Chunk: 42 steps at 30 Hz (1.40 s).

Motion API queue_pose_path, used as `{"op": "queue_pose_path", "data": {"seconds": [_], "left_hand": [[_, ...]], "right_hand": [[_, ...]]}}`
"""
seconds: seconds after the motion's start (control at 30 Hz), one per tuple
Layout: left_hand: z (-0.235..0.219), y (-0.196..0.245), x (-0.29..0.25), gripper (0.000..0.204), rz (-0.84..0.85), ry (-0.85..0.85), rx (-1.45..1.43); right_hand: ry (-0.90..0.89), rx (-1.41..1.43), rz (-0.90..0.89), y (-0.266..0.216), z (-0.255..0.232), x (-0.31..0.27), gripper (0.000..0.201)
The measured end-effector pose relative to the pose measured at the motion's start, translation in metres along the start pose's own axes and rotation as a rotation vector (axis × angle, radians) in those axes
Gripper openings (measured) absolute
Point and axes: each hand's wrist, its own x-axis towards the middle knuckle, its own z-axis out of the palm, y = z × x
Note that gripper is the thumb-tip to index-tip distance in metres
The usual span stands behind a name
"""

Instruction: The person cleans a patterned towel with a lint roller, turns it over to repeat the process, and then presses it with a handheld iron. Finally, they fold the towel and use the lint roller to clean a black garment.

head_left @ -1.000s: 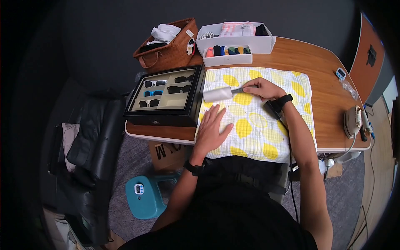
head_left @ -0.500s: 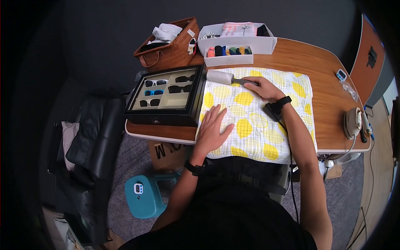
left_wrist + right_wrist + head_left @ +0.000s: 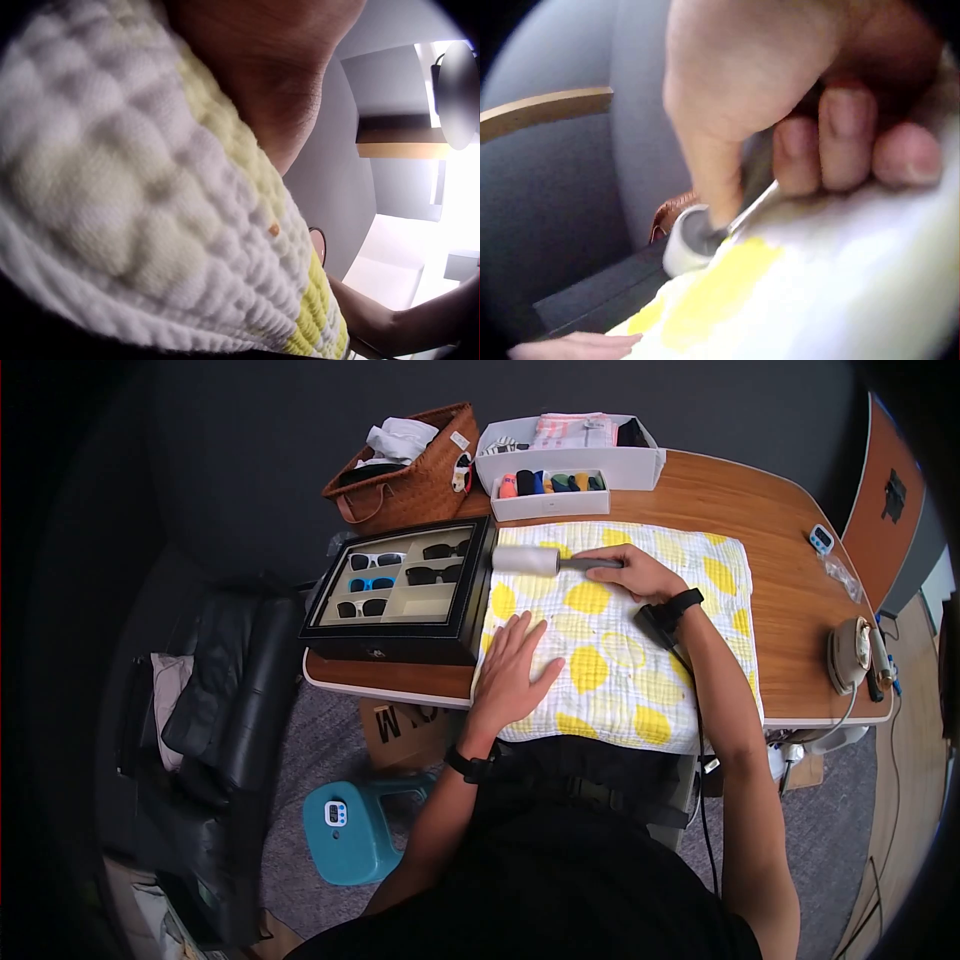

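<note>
A white cloth (image 3: 640, 660) printed with yellow lemons lies spread over the table. My right hand (image 3: 640, 572) grips the grey handle of a lint roller (image 3: 526, 560), whose white head is at the cloth's far left part. In the right wrist view the end of the roller (image 3: 686, 247) shows beyond the curled fingers (image 3: 847, 135). Flat on the cloth's near left side rests my left hand (image 3: 512, 678), fingers straight and spread a little. The left wrist view shows a small orange-brown speck (image 3: 274, 229) on the quilted fabric near that hand.
Left of the cloth stands a black glasses case (image 3: 470, 630) with several sunglasses. Behind are a woven basket (image 3: 420, 490), a white box (image 3: 640, 468) and a smaller sock box (image 3: 550, 506). A cream-coloured appliance (image 3: 848, 655) and a timer (image 3: 821, 538) are at the right.
The lint roller first moved away from me toward the cloth's far edge, then came slightly back toward me. My right hand kept its grip, and the left hand stayed in place.
</note>
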Motion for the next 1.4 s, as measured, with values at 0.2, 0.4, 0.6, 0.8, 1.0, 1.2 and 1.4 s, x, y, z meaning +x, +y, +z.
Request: {"op": "queue_pose_path", "data": {"seconds": [0.2,0.4,0.6,0.8,1.0,1.2,1.4], "left_hand": [[-0.001,0.001,-0.001,0.063,0.001,0.005,-0.004],[-0.001,0.0,-0.002,0.062,0.012,0.006,-0.006],[-0.003,0.003,0.0,0.054,0.046,0.072,-0.048],[-0.019,0.006,-0.015,0.029,0.021,0.15,-0.126],[-0.034,-0.011,-0.037,0.029,0.21,0.119,0.017],[-0.033,-0.017,-0.04,0.027,0.221,0.171,-0.029],[-0.036,-0.039,-0.04,0.01,0.22,0.321,0.004]], "right_hand": [[0.311,-0.3,-0.336,0.02,0.018,0.022,0.044],[0.068,-0.219,-0.17,0.009,0.003,0.009,0.044],[-0.114,-0.098,-0.057,0.005,0.003,-0.004,0.036],[-0.056,-0.199,-0.174,0.012,0.012,-0.004,0.043],[-0.301,-0.299,-0.43,0.013,0.01,-0.046,0.039],[-0.092,-0.379,-0.352,0.001,0.016,-0.053,0.039],[-0.071,-0.416,-0.316,0.004,0.022,-0.053,0.039]]}}
